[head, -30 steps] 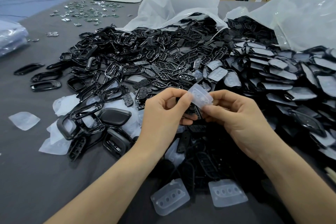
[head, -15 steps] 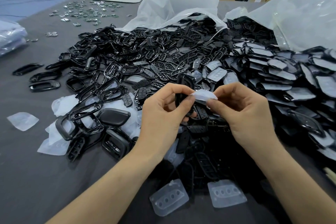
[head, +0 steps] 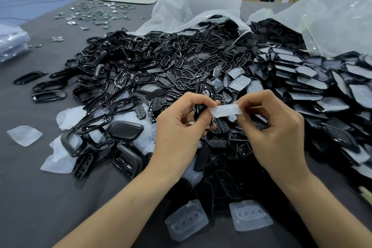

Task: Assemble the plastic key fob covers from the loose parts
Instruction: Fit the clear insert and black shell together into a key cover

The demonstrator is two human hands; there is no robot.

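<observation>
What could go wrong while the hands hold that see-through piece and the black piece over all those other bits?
1. The clear pad is pinched only at its ends by the left hand and right hand; it looks thin and floppy, so it might bend and seat crooked in the black frame.
2. If either part slips, it would likely drop into the black pile right below and be hard to find.

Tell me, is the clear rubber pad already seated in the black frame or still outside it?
Still outside. The clear pad is pinched between both hands, right hand and left hand, beside the black frame the left holds.
</observation>
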